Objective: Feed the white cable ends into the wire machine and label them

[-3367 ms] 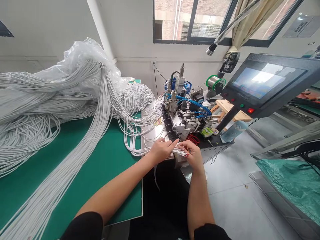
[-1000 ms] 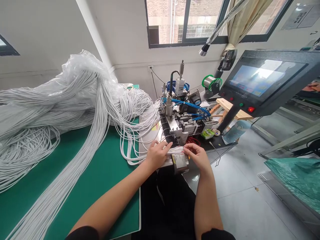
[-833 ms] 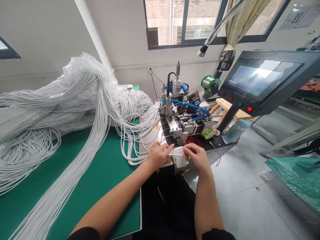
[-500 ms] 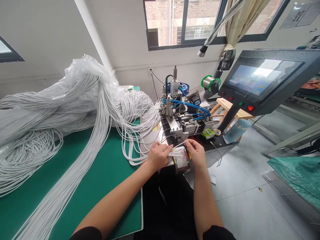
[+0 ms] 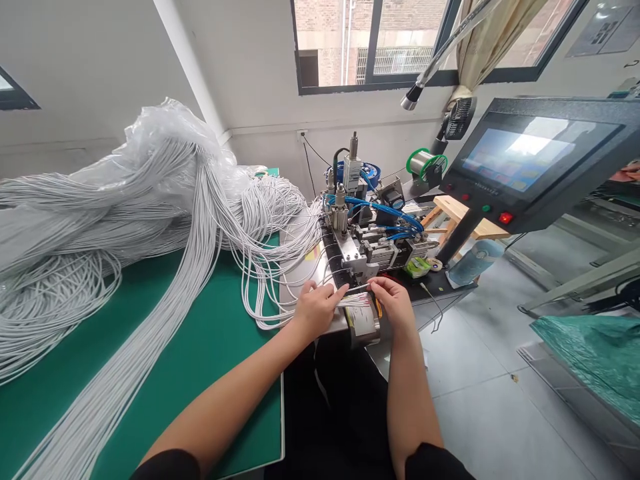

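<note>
My left hand (image 5: 316,309) is closed around a bunch of white cables (image 5: 354,301), whose ends fan out to the right with thin reddish wires at the tips. One cable (image 5: 358,289) runs apart from the bunch, above it. My right hand (image 5: 392,300) pinches the end of that cable between thumb and forefinger. Both hands are at the front edge of a bench machine (image 5: 357,247) with metal cylinders and blue air hoses. Beneath the cable ends sits a shiny metal part with a white label (image 5: 364,321). The cable tip inside my right fingers is hidden.
Large coils of white cable (image 5: 165,193), partly under clear plastic, lie over the green table (image 5: 235,380) at left. A control screen (image 5: 525,157) stands at right. A green solder-like wire spool (image 5: 425,163) and a green packet (image 5: 417,267) are behind my right hand.
The view has shifted slightly. My right hand has moved a little closer to the machine's front, and the single cable now lies flatter between my hands. My left hand keeps its hold.
</note>
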Motion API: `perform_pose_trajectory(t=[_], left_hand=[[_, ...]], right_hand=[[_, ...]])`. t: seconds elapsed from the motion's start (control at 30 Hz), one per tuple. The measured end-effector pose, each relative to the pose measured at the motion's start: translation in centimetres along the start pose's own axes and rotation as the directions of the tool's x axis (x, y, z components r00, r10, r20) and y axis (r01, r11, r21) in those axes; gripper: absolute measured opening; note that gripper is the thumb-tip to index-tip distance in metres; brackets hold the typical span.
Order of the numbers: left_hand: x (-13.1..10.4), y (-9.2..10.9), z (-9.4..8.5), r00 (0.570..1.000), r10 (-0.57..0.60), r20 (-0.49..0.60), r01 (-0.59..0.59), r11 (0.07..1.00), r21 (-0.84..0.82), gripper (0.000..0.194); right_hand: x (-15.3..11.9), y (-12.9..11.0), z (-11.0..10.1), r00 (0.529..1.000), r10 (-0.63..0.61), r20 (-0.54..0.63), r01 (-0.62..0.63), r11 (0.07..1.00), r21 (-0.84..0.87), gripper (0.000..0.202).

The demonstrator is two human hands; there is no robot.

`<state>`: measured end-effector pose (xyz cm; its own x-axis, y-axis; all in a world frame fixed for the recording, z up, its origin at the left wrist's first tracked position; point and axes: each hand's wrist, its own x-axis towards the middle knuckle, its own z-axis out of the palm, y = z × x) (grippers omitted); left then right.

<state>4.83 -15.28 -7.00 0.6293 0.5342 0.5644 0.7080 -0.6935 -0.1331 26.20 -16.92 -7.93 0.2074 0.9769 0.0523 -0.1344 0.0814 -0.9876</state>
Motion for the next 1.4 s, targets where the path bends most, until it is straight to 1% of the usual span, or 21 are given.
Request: perform_pose_trajectory(t=[0.07, 0.17, 0.23, 0.3, 0.37, 0.5, 0.63, 0.73, 0.9, 1.07, 1.17, 1.3, 1.4], left_hand=[[0.0, 0.0, 0.0, 1.0, 0.0, -0.002, 0.0, 1.0, -0.002, 0.049], [0.0, 0.1, 0.1, 1.0, -0.011, 0.015, 0.011, 1.0, 0.001, 0.047], [0.1, 0.1, 0.2, 1.0, -0.022, 0.018, 0.022, 1.0, 0.0, 0.047], [0.1, 0.1, 0.3, 0.999, -0.038, 0.02, 0.038, 0.999, -0.006, 0.046], [0.1, 0.1, 0.5, 0.998, -0.059, 0.031, 0.059, 0.998, -0.015, 0.045], [0.1, 0.1, 0.6, 0.994, -0.09, 0.054, 0.092, 0.996, -0.022, 0.046], [0.2, 0.2, 0.4, 0.994, -0.091, 0.053, 0.093, 0.995, -0.031, 0.047], [0.3, 0.2, 0.3, 0.994, -0.09, 0.064, 0.092, 0.995, -0.037, 0.047], [0.4, 0.2, 0.2, 0.992, -0.101, 0.071, 0.104, 0.994, -0.041, 0.047], [0.5, 0.3, 0.0, 0.989, -0.12, 0.082, 0.123, 0.992, -0.029, 0.045], [0.5, 0.4, -0.1, 0.987, -0.134, 0.092, 0.136, 0.99, -0.022, 0.045], [0.4, 0.5, -0.1, 0.986, -0.139, 0.091, 0.141, 0.99, -0.017, 0.044], [0.4, 0.5, -0.2, 0.987, -0.142, 0.078, 0.145, 0.989, -0.024, 0.042]], right_hand=[[0.4, 0.3, -0.1, 0.999, -0.033, -0.014, 0.032, 0.993, -0.118, 0.025], [1.0, 0.5, 0.0, 0.997, -0.071, -0.013, 0.064, 0.947, -0.314, 0.025], [1.3, 0.7, 0.1, 0.995, -0.1, 0.005, 0.095, 0.923, -0.374, 0.027], [1.6, 0.9, 0.2, 0.992, -0.121, 0.026, 0.122, 0.916, -0.382, 0.029], [2.1, 1.3, 0.3, 0.99, -0.133, 0.05, 0.142, 0.92, -0.367, 0.03], [2.8, 2.1, 0.5, 0.986, -0.131, 0.107, 0.156, 0.946, -0.283, 0.031], [2.8, 2.3, 0.7, 0.988, -0.131, 0.084, 0.149, 0.953, -0.265, 0.028], [2.7, 2.2, 0.6, 0.992, -0.077, 0.096, 0.099, 0.965, -0.243, 0.026], [3.1, 2.6, 0.6, 0.99, 0.04, 0.138, -0.023, 0.992, -0.127, 0.027], [3.3, 3.0, 0.9, 0.984, 0.138, 0.114, -0.139, 0.99, 0.001, 0.025], [3.2, 3.0, 1.2, 0.975, 0.193, 0.108, -0.201, 0.977, 0.071, 0.027], [2.9, 3.0, 1.1, 0.973, 0.204, 0.108, -0.212, 0.974, 0.076, 0.03], [2.6, 3.4, 0.5, 0.985, 0.152, 0.086, -0.154, 0.988, 0.019, 0.036]])
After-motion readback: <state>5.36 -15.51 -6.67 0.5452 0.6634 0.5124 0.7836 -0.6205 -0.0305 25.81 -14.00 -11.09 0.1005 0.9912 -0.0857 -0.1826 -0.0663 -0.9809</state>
